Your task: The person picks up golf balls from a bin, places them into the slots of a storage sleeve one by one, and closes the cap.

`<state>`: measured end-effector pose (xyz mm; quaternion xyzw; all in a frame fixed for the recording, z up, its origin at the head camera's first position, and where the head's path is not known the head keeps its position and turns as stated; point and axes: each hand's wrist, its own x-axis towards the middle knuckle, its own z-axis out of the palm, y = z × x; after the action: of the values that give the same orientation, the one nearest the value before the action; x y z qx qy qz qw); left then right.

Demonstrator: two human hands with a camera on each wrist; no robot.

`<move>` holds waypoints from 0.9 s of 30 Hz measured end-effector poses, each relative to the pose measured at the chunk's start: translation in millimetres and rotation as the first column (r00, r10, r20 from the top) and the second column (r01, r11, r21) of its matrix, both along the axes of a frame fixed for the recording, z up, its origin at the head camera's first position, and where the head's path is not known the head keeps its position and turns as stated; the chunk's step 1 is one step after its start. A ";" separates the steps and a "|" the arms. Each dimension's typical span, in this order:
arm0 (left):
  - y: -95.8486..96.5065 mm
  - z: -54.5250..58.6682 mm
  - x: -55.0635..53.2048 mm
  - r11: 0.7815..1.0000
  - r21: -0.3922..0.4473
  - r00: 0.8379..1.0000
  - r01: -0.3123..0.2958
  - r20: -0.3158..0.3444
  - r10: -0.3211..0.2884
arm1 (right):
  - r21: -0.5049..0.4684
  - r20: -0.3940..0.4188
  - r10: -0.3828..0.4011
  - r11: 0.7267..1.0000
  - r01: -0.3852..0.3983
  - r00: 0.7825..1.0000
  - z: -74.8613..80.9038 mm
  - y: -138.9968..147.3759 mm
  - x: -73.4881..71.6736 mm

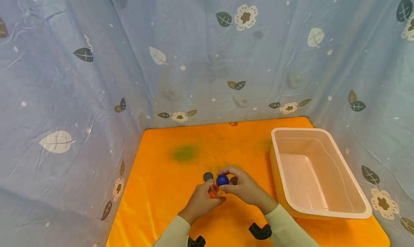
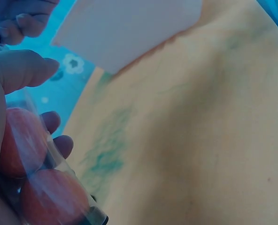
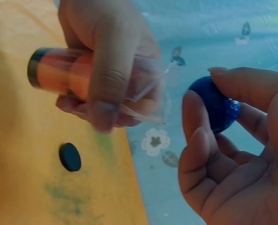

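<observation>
In the head view my left hand [image 1: 199, 203] grips a clear plastic tube [image 3: 150, 105] of balls. Two orange balls [image 2: 24, 143] show through its wall in the left wrist view. The tube's far end has a black base [image 3: 34, 68]; its clear mouth points toward my right hand [image 1: 245, 189]. Thumb and fingers of that hand pinch a blue golf ball [image 3: 214, 105], dimpled and shiny, just apart from the tube's mouth. A round black cap [image 3: 70, 157] lies on the table beyond my left hand.
To the right on the orange-covered table [image 1: 155, 161] stands a pale pink plastic bin [image 1: 300, 130] with nothing visible inside. A blue patterned curtain [image 1: 200, 78] hangs behind and along both sides. Black devices [image 1: 260, 231] sit at both wrists.
</observation>
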<state>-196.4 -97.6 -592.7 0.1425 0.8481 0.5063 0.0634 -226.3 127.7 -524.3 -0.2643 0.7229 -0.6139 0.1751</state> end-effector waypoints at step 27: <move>-12.5 -2.9 2.9 0.999 0.030 0.999 -0.036 0.004 0.036 | 0.113 -0.055 -0.079 0.990 0.084 0.995 -18.8 -1.0 -6.9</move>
<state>-193.5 -110.1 -595.7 0.1271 0.8428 0.5203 0.0537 -233.2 126.7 -543.1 -0.2393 0.7714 -0.5711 0.1467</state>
